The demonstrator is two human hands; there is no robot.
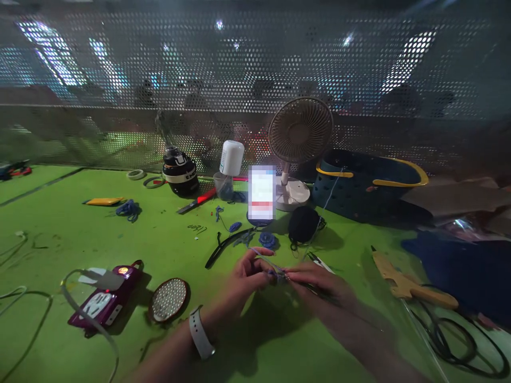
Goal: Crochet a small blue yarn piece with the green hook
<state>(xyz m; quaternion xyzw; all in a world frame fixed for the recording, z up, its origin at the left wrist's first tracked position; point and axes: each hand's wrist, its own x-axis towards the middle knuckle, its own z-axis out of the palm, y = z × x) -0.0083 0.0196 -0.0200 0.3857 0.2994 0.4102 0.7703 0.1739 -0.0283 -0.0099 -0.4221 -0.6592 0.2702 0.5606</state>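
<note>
My left hand and my right hand meet over the green table, fingers pinched together on a small blue yarn piece. A thin hook or needle seems to run under my right fingers, though it is blurred. A thin strand leads up from the piece. Just beyond my hands lie a blue crocheted flower, a black headband and a black ball of yarn. A white watch band sits on my left wrist.
A lit phone stands upright before a small fan. A dark blue basket is at right, a glue gun with black cable near it. A purple power strip and round mirror lie left. Perforated screen behind.
</note>
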